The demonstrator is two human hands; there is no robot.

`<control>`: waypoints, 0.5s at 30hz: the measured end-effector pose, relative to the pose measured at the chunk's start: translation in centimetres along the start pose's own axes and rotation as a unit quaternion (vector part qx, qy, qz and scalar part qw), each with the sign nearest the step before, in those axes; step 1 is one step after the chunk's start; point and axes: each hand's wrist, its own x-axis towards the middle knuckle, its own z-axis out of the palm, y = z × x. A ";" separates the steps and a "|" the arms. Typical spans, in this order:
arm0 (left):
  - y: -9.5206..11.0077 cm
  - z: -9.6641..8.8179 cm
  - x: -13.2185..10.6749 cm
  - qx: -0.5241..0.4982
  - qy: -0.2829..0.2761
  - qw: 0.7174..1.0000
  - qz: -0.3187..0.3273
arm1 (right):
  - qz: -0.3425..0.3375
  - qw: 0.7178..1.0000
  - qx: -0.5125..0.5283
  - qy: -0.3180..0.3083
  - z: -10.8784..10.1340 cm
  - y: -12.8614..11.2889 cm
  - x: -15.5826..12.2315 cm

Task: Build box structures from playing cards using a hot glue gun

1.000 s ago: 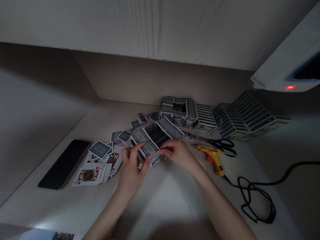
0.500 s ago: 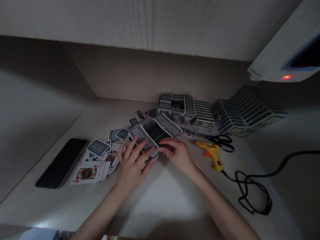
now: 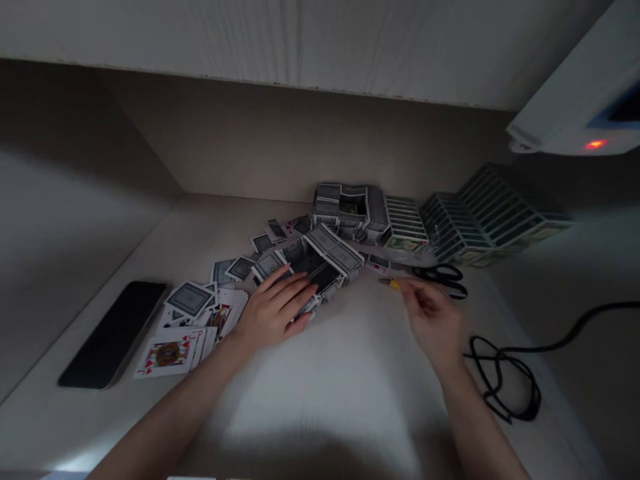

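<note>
My left hand (image 3: 277, 308) lies flat, fingers stretched out, on the near side of a small box-like structure glued from playing cards (image 3: 327, 257). My right hand (image 3: 433, 320) hovers to the right, smeared by motion, over the yellow glue gun (image 3: 393, 284), of which only the tip shows. I cannot tell whether its fingers touch the gun. Loose playing cards (image 3: 190, 313) lie fanned out left of my left hand, some face up.
A dark phone (image 3: 113, 333) lies at the far left. Black scissors (image 3: 445, 277) and a coiled black cable (image 3: 505, 387) are on the right. Another card construction (image 3: 350, 210) and rows of folded cards (image 3: 480, 223) stand at the back. A white device (image 3: 575, 127) shows a red light.
My right hand has left the card structure and swung right over the glue gun. My left hand has flattened onto the structure.
</note>
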 end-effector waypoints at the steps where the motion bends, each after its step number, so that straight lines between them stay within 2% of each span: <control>1: -0.1 0.3 -0.3 -0.006 0.011 1.000 0.002 | 0.009 0.999 -0.023 0.023 -0.5 1.1 0.1; 3: -0.3 0.8 -0.7 -0.019 0.023 1.000 -0.003 | 0.028 0.992 -0.106 0.059 -1.1 3.0 0.2; 6: -0.2 1.1 -1.2 -0.020 0.024 0.999 -0.018 | 0.052 0.975 -0.213 0.034 -1.0 5.3 0.0; 11: -0.2 1.2 -1.4 -0.005 0.018 1.000 -0.014 | 0.080 0.974 -0.210 -0.018 -0.2 6.9 -0.3; 15: -0.4 1.4 -1.7 -0.006 0.001 1.000 -0.012 | 0.078 0.977 -0.199 -0.016 -0.1 7.4 -0.7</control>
